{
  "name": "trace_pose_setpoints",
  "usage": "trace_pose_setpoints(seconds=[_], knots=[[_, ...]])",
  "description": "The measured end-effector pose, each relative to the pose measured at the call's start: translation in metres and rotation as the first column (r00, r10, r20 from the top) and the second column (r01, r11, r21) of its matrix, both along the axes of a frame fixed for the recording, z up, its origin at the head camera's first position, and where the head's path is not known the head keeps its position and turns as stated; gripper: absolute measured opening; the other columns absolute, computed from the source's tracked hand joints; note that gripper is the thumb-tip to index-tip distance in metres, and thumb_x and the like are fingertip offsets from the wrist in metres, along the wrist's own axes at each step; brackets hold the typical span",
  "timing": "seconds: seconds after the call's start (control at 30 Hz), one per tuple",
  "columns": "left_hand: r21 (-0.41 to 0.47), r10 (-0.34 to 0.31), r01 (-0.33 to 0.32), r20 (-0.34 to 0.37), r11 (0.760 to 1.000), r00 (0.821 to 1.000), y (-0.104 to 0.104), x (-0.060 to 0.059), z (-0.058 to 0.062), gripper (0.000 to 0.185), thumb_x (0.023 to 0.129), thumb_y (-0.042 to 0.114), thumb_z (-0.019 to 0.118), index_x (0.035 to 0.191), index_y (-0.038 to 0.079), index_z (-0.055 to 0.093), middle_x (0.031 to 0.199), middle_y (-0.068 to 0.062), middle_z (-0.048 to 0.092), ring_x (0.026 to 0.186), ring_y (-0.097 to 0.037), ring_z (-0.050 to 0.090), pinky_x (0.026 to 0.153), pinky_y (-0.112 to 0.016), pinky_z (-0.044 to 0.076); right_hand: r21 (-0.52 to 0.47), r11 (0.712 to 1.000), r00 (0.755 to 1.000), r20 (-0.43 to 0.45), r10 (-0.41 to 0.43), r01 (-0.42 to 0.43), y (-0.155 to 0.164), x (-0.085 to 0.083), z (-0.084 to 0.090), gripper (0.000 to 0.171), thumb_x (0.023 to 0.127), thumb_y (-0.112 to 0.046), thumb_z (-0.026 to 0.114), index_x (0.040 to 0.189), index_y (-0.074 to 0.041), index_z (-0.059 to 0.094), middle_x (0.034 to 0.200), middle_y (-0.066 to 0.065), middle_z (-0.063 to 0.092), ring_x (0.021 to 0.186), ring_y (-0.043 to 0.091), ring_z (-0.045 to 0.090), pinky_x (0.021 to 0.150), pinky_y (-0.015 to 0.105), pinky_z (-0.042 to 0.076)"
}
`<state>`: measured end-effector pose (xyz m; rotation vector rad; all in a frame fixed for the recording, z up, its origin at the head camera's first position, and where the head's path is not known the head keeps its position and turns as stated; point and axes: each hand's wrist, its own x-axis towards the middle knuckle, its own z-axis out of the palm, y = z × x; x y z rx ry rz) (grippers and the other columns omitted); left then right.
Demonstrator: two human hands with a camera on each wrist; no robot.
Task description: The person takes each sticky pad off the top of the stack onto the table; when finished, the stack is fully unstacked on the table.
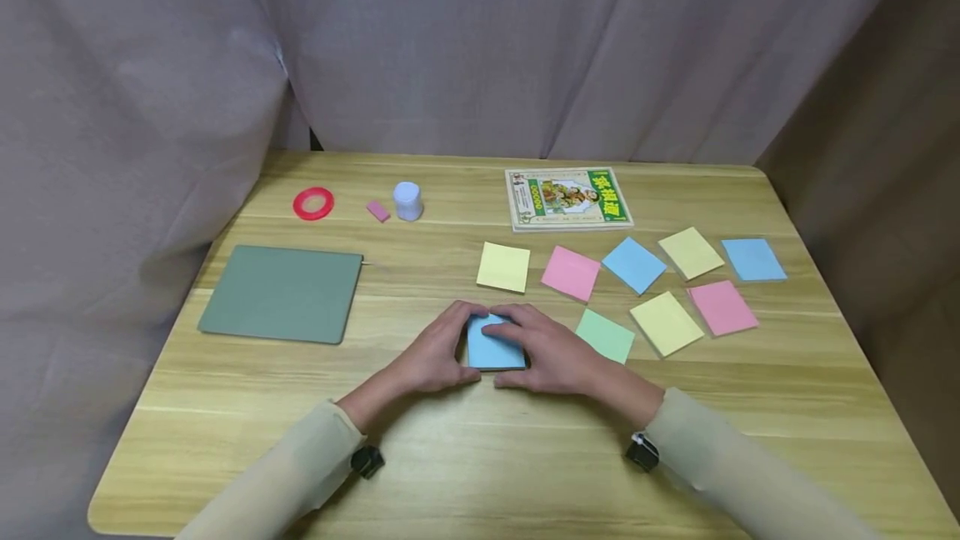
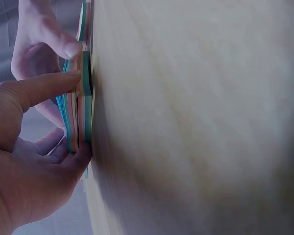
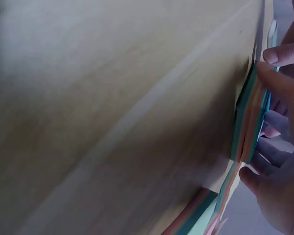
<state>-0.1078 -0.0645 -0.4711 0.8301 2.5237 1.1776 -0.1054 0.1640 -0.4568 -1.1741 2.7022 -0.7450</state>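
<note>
Near the middle of the table lies a small stack of sticky note pads (image 1: 495, 348) with a blue top sheet. My left hand (image 1: 435, 352) grips its left side, thumb at the near edge and fingers round the far corner. From the right, my right hand (image 1: 555, 352) holds the same stack, with one finger over the blue top. Both wrist views show the layered coloured edges of the stack (image 2: 85, 83) low on the tabletop. Close beside the right hand is a green sticky note pad (image 1: 606, 337), partly behind the wrist.
Yellow (image 1: 503, 267), pink (image 1: 572, 273) and blue (image 1: 634, 265) pads lie beyond, with several more to the right. A comic book (image 1: 570, 199) is at the back. Leftward are a grey-green flat folder-like item (image 1: 281, 294), red ring (image 1: 313, 204), pink eraser-like block (image 1: 378, 211) and white container (image 1: 408, 201).
</note>
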Motion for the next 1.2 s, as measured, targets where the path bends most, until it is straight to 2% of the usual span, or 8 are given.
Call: trace_pose_setpoints(seconds=[0.13, 0.37, 0.5, 0.63, 0.8, 0.93, 1.07, 1.2], knots=[[0.0, -0.001, 0.0, -0.008, 1.0, 1.0, -0.001, 0.0, 0.002, 0.083, 0.067, 0.008, 0.089, 0.137, 0.007, 0.044, 0.134, -0.007, 0.049, 0.123, -0.02, 0.046, 0.106, -0.038, 0.037, -0.002, 1.0, 1.0, -0.027, -0.001, 0.0, -0.004, -0.003, -0.003, 0.062, 0.078, -0.036, 0.083, 0.132, -0.014, 0.06, 0.142, 0.006, 0.047, 0.127, 0.021, 0.044, 0.097, 0.038, 0.045], [0.008, -0.006, 0.006, -0.02, 1.0, 1.0, 0.0, -0.001, 0.002, 0.084, 0.067, 0.008, 0.089, 0.137, 0.003, 0.043, 0.132, -0.009, 0.049, 0.12, -0.021, 0.047, 0.105, -0.039, 0.038, 0.04, 0.998, 0.999, -0.03, -0.039, 0.041, 0.001, -0.001, -0.001, 0.059, 0.078, -0.036, 0.082, 0.129, -0.015, 0.062, 0.14, 0.008, 0.049, 0.125, 0.022, 0.047, 0.095, 0.04, 0.046], [0.011, -0.006, 0.006, -0.023, 1.0, 1.0, 0.0, -0.001, 0.002, 0.08, 0.069, 0.005, 0.086, 0.137, 0.001, 0.044, 0.131, -0.009, 0.05, 0.12, -0.022, 0.047, 0.106, -0.039, 0.037, 0.041, 0.993, 0.993, -0.034, -0.113, 0.114, 0.017, 0.01, 0.004, 0.057, 0.077, -0.036, 0.082, 0.128, -0.016, 0.064, 0.141, 0.008, 0.048, 0.127, 0.023, 0.046, 0.098, 0.042, 0.045], [0.022, -0.007, 0.008, -0.023, 1.0, 1.0, 0.001, 0.0, 0.003, 0.077, 0.069, -0.001, 0.084, 0.135, 0.0, 0.045, 0.131, -0.012, 0.05, 0.121, -0.024, 0.048, 0.107, -0.039, 0.037, 0.029, 0.986, 0.987, -0.026, -0.161, 0.162, 0.04, 0.03, 0.013, 0.057, 0.075, -0.037, 0.085, 0.125, -0.018, 0.066, 0.139, 0.006, 0.049, 0.126, 0.023, 0.047, 0.098, 0.044, 0.045], [0.01, 0.003, -0.003, -0.022, 1.0, 1.0, 0.002, 0.001, 0.004, 0.076, 0.069, -0.003, 0.084, 0.135, 0.001, 0.046, 0.132, -0.012, 0.051, 0.124, -0.026, 0.048, 0.108, -0.039, 0.035, 0.047, 0.99, 0.991, 0.0, -0.132, 0.132, 0.059, 0.056, 0.019, 0.056, 0.075, -0.039, 0.085, 0.124, -0.02, 0.066, 0.139, 0.004, 0.049, 0.125, 0.021, 0.048, 0.098, 0.043, 0.045], [0.005, 0.01, -0.01, -0.007, 1.0, 1.0, 0.002, 0.002, 0.004, 0.076, 0.07, -0.003, 0.083, 0.136, 0.002, 0.046, 0.132, -0.011, 0.05, 0.123, -0.024, 0.048, 0.108, -0.038, 0.035, 0.051, 0.995, 0.996, -0.009, -0.089, 0.089, 0.068, 0.073, 0.012, 0.054, 0.074, -0.038, 0.085, 0.121, -0.019, 0.067, 0.137, 0.004, 0.05, 0.122, 0.02, 0.049, 0.094, 0.041, 0.048], [0.004, 0.012, -0.012, 0.003, 1.0, 1.0, 0.001, 0.003, 0.004, 0.075, 0.071, -0.003, 0.083, 0.135, 0.002, 0.046, 0.131, -0.011, 0.051, 0.12, -0.023, 0.049, 0.107, -0.038, 0.037, 0.059, 0.997, 0.998, -0.023, -0.055, 0.057, 0.07, 0.081, 0.004, 0.053, 0.073, -0.038, 0.086, 0.118, -0.017, 0.068, 0.134, 0.004, 0.051, 0.118, 0.02, 0.051, 0.09, 0.039, 0.05], [0.012, 0.006, -0.006, -0.003, 1.0, 1.0, 0.001, 0.003, 0.003, 0.073, 0.071, -0.002, 0.082, 0.135, 0.001, 0.046, 0.131, -0.012, 0.051, 0.119, -0.023, 0.049, 0.105, -0.039, 0.038, 0.069, 0.996, 0.998, -0.026, -0.053, 0.055, 0.069, 0.082, 0.001, 0.053, 0.073, -0.039, 0.086, 0.118, -0.017, 0.069, 0.134, 0.004, 0.051, 0.12, 0.02, 0.05, 0.092, 0.04, 0.049]])
